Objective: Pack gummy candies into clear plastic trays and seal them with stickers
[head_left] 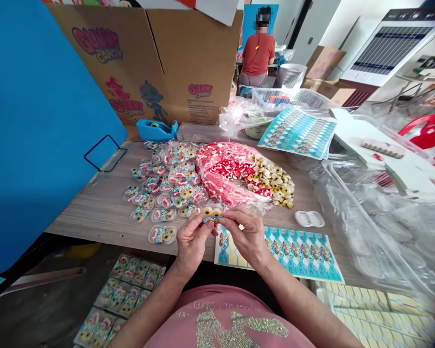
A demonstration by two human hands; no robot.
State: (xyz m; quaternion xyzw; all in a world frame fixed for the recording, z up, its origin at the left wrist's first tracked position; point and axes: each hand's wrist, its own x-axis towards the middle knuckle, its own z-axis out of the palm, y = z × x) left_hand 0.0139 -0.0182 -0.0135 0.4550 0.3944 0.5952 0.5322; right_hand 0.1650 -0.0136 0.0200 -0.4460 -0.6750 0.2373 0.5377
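Observation:
Between my two hands, over the table's front edge, is a small clear plastic candy pack [211, 213] with two yellow eye-shaped gummies showing at its top and a blue label across it. My left hand [191, 239] pinches its left side, and my right hand [247, 237] pinches its right side. Under my right hand lies a sheet of blue stickers [297, 249], with several peeled spots at its left end. Left of my hands sits a single finished-looking pack [162, 234]. Beyond my hands, an opened plastic bag [221, 188] spills red-and-white and yellow eye gummies [275, 181].
A heap of packs [174, 169] covers the table's left half. A blue tape dispenser [156, 130] stands before a large cardboard box [199, 53]. More sticker sheets [297, 130], an empty clear shell [309, 219] and a plastic bin [377, 227] are rightward. A person [259, 53] sits behind.

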